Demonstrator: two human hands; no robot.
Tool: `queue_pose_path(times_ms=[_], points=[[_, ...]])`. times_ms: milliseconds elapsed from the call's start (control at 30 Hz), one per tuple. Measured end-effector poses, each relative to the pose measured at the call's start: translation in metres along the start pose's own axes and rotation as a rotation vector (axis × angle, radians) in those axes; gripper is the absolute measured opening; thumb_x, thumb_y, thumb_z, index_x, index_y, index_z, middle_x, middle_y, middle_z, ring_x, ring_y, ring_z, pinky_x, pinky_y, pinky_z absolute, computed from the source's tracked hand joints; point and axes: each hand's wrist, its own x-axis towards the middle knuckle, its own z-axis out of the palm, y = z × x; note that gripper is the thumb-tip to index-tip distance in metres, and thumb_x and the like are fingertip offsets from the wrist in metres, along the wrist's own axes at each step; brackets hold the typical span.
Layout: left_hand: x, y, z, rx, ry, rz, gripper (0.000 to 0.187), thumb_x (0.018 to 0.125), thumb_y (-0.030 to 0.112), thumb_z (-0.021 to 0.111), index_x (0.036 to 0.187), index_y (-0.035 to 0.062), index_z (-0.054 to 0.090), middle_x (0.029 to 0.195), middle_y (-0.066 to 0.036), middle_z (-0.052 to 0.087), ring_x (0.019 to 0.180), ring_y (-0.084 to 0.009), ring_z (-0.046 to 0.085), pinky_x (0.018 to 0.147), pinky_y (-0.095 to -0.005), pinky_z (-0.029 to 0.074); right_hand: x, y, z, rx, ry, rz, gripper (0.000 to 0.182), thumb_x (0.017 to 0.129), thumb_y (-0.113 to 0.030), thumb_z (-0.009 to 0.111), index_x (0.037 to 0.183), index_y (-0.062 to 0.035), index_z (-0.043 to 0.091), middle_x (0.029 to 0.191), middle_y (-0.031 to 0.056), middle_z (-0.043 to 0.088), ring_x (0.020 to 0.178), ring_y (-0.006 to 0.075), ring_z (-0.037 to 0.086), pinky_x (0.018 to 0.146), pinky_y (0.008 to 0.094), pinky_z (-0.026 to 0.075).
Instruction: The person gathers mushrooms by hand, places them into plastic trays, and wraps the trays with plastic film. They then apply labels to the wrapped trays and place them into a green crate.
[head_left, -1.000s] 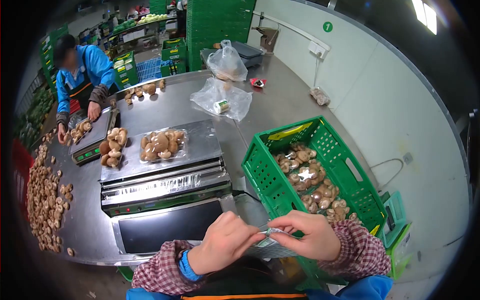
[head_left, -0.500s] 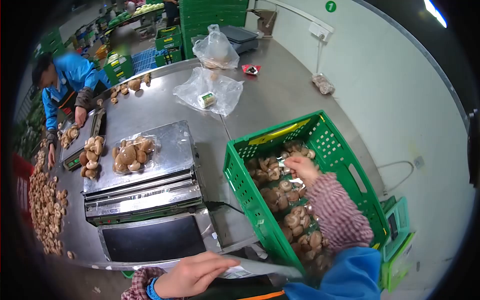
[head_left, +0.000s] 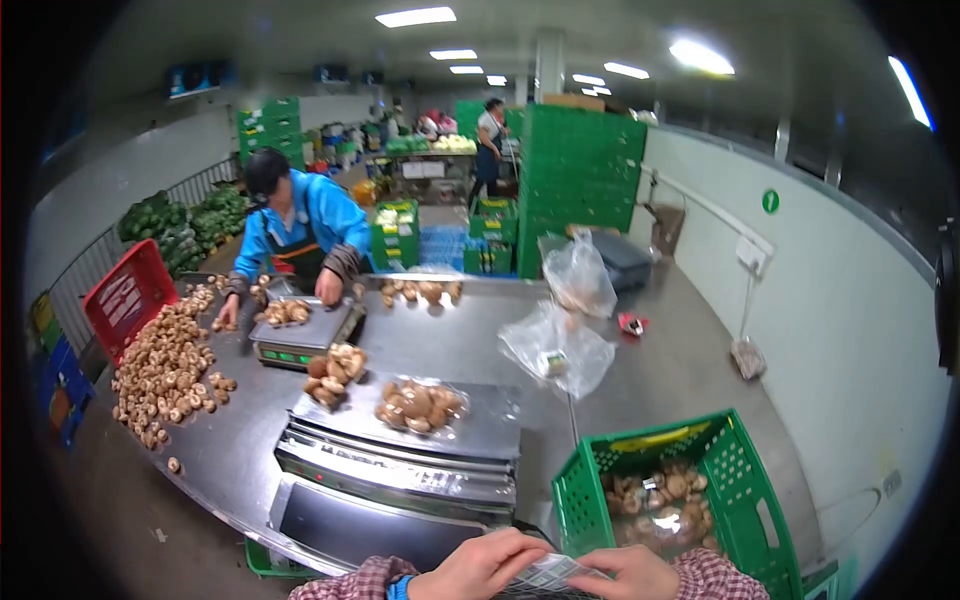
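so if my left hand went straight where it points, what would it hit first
The left hand would probably meet the right hand first, just past the printed sheet between them, though depth is unclear.

The wearer's left sleeve (head_left: 352, 582) and right sleeve (head_left: 716, 576) are maroon-and-white checked fabric, with a bright blue band (head_left: 399, 588) at the left cuff.
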Motion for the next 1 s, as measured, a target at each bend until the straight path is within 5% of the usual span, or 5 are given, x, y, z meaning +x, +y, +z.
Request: queue_pose_path(times_ms=[67,133,167,333,1000], points=[[0.001,0.007,-0.005,0.010,0.067,0.070,0.016,0.083,0.009,0.059,0.097,0.0021,0.060,0.079,-0.013,0.057,0.077,-0.0299,0.056,0.071,-0.0354,0.045,0.003,-0.016,-0.001,-0.029,-0.029,0.048,0.023,0.081,-0.016,0.062,0.100,-0.0018,0.062,0.083,0.0139,0.064,0.073,0.0219,0.062,0.066,0.0298,0.048],[0.007,0.014,-0.014,0.219,0.228,0.511,0.019,0.082,0.010,0.060,0.099,0.0025,0.061,0.074,-0.011,0.058,0.070,-0.0272,0.056,0.070,-0.0346,0.044,0.003,-0.020,0.000,-0.041,-0.051,0.131,0.025,0.083,-0.016,0.060,0.104,-0.0017,0.061,0.087,0.0137,0.064,0.077,0.0209,0.062,0.069,0.0298,0.048],[0.008,0.010,-0.022,0.222,0.046,0.449,0.031,0.079,0.012,0.066,0.109,0.0035,0.059,0.088,-0.008,0.059,0.084,-0.0238,0.058,0.076,-0.0317,0.045,0.004,-0.016,0.000,-0.091,-0.014,0.101,0.027,0.081,-0.018,0.065,0.103,-0.0033,0.062,0.085,0.0110,0.065,0.076,0.0177,0.062,0.068,0.0276,0.048],[0.002,0.016,-0.034,0.236,-0.119,0.388,0.023,0.078,0.016,0.068,0.097,0.0056,0.061,0.076,-0.006,0.053,0.076,-0.0228,0.051,0.069,-0.0329,0.038,0.001,-0.036,0.011,-0.152,0.087,-0.033,0.017,0.080,-0.015,0.065,0.091,-0.0020,0.064,0.076,0.0114,0.064,0.064,0.0180,0.063,0.057,0.0265,0.048],[0.016,0.021,-0.030,0.392,-0.141,0.442,0.011,0.079,0.016,0.066,0.075,0.0074,0.059,0.070,-0.004,0.051,0.073,-0.0212,0.048,0.071,-0.0321,0.034,-0.001,-0.050,-0.006,-0.326,0.165,-0.126,0.032,0.078,-0.017,0.067,0.106,-0.0043,0.059,0.089,0.0115,0.057,0.081,0.0243,0.061,0.067,0.0302,0.049]])
